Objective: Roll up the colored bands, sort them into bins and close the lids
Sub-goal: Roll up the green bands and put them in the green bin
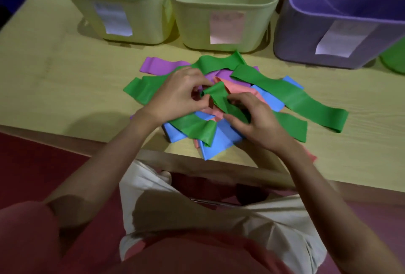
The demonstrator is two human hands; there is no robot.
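A person sits at a pale wooden table [65, 72] with a loose heap of flat colored bands spread in front of them. Both hands work over the middle of the heap on one green band [219, 97]. The left hand [177, 94] pinches the band's raised end between thumb and curled fingers, while the right hand [254, 118] grips the same band a little lower, fingers curled round it. The band's upper end stands up, folded between the two hands.

Around it lie more green bands [291, 96], a purple band [160, 64] at the far left of the heap, blue bands [219, 144] toward the near edge, and a salmon band [238, 89] partly buried in the middle.

At the back of the table stand three open bins in a row: two pale yellow-green bins [122, 4] [225, 10] and a purple bin [328, 39] on the right. Each carries a paper label on its front; the writing is too blurred to read. A green object [393, 59] shows at the far right edge, perhaps another container.
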